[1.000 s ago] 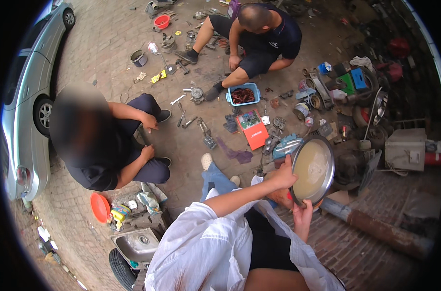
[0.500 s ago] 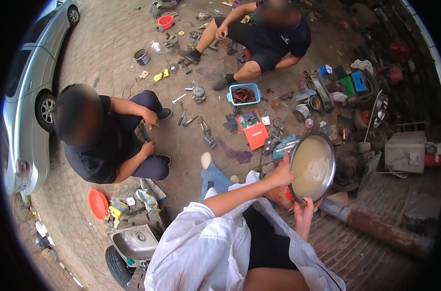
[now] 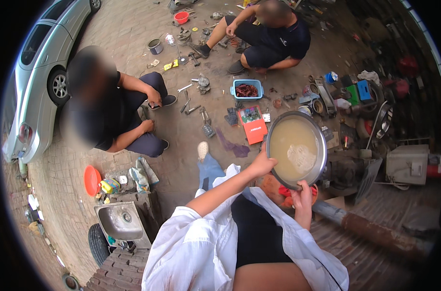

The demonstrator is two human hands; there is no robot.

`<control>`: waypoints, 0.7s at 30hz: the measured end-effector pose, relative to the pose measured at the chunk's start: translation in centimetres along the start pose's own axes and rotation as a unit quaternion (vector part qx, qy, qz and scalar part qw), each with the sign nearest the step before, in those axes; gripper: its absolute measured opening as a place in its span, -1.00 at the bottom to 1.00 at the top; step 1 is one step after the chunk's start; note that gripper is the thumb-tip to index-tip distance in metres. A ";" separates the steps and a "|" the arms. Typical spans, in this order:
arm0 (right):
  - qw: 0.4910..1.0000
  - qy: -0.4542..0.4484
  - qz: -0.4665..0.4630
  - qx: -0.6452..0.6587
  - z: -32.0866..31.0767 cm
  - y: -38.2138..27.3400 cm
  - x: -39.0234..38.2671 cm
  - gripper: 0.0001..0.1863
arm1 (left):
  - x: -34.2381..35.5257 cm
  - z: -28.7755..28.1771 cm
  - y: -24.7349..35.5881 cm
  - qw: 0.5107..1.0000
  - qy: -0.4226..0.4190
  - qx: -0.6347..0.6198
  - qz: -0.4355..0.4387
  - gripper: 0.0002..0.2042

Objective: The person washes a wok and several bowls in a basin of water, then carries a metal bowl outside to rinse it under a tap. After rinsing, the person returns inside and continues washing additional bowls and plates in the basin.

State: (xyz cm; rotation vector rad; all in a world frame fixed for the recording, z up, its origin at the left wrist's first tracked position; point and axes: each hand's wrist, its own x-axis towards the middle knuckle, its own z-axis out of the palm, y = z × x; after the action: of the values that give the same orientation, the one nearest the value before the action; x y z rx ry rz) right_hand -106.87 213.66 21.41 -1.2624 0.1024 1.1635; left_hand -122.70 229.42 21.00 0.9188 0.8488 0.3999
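Note:
A round metal basin (image 3: 320, 167) with cloudy yellowish liquid and a patch of foam is held up in front of me, right of the middle. My left hand (image 3: 262, 162) grips its left rim, thumb over the edge. Lower down, my right hand (image 3: 303, 196) holds the near rim, with its fingers partly hidden under the basin. Red and orange things (image 3: 277, 190) show beneath and behind the basin, too covered to make out. Just beyond it on the ground lies an orange-red box (image 3: 255, 132).
Two people squat nearby, one at left (image 3: 118, 111), one at the far side (image 3: 269, 36). A blue plastic basket (image 3: 247, 97) and scattered tools lie between. A metal sink (image 3: 109, 220) and red bowl (image 3: 92, 180) stand at lower left. A rusty pipe (image 3: 375, 233) runs at right; a silver car (image 3: 41, 77) is parked left.
The basin, held in both hands, has moved left in the picture and shows its liquid more fully. My view has shifted, so the sink and the people appear higher.

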 end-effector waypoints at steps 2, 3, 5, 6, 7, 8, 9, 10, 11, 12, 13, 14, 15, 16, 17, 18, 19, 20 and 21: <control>1.000 -0.015 0.005 -0.009 -0.2 -0.2 -0.1 -0.66 | -1.2 0.6 -0.7 0.999 0.038 -0.034 0.002 -0.36; 1.000 -0.023 0.005 -0.015 -0.2 -0.2 -0.1 -0.66 | -1.9 0.8 -1.0 0.998 0.045 -0.047 0.003 -0.39; 0.999 -0.043 0.012 -0.032 -0.9 -0.3 -0.3 -0.66 | -3.3 1.0 -1.6 0.996 0.057 -0.074 0.002 -0.44; 0.997 -0.054 0.017 -0.043 -1.4 -0.3 -0.2 -0.65 | -3.5 1.2 -3.1 0.993 0.078 -0.085 0.022 -0.51; 0.996 -0.066 0.024 -0.054 -1.9 -0.2 -0.2 -0.65 | -3.9 1.2 -3.9 0.993 0.085 -0.078 0.003 -0.54; 0.995 -0.077 0.022 -0.065 -1.7 -0.2 -0.4 -0.65 | -4.7 1.0 -4.1 0.994 0.091 -0.067 -0.016 -0.56; 0.994 -0.078 0.020 -0.074 -1.6 0.0 -0.5 -0.65 | -5.5 0.7 -4.3 0.993 0.096 -0.056 -0.036 -0.58; 0.993 -0.080 0.018 -0.083 -1.5 0.4 -0.7 -0.65 | -6.6 0.5 -4.4 0.990 0.107 -0.071 -0.056 -0.62; 0.992 -0.082 0.015 -0.092 -1.3 0.8 -0.9 -0.65 | -7.5 0.5 -4.8 0.987 0.126 -0.089 -0.036 -0.62; 0.991 -0.071 0.009 -0.111 -1.1 1.5 -1.1 -0.63 | -8.5 0.5 -5.4 0.983 0.145 -0.108 -0.016 -0.63; 0.989 -0.083 0.027 -0.121 -0.9 1.8 -1.5 -0.62 | -9.6 0.3 -5.8 0.979 0.163 -0.126 0.004 -0.63; 0.986 -0.093 0.043 -0.131 -0.7 2.0 -1.9 -0.61 | -10.7 -0.1 -5.5 0.979 0.163 -0.116 -0.032 -0.63; 0.982 -0.107 0.062 -0.139 0.6 2.2 -2.8 -0.60 | -11.7 -0.8 -6.3 0.974 0.177 -0.134 -0.033 -0.63; 0.983 -0.104 0.051 -0.142 1.9 2.7 -4.0 -0.56 | -12.7 -1.3 -7.6 0.969 0.192 -0.152 -0.035 -0.64; 0.979 -0.124 0.046 -0.155 2.1 3.3 -4.3 -0.55 | -13.7 -1.7 -8.5 0.964 0.201 -0.170 -0.034 -0.64; 0.974 -0.145 0.043 -0.168 2.1 4.1 -4.4 -0.54 | -14.8 -2.0 -8.9 0.957 0.216 -0.191 -0.025 -0.64; 0.969 -0.166 0.039 -0.181 2.1 5.0 -4.4 -0.53 | -16.0 -2.4 -9.5 0.950 0.231 -0.211 -0.017 -0.63; 0.962 -0.185 0.053 -0.192 1.8 6.4 -4.3 -0.54 | -17.3 -2.8 -10.0 0.941 0.249 -0.229 -0.008 -0.63; 0.957 -0.192 0.066 -0.205 2.8 6.9 -5.2 -0.56 | -18.6 -3.2 -10.6 0.935 0.268 -0.235 0.005 -0.63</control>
State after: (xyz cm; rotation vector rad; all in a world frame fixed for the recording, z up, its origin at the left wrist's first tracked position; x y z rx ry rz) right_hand -115.72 211.65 21.06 -1.3739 -0.3665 1.5822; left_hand -137.17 213.40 19.92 0.3639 1.1762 0.8452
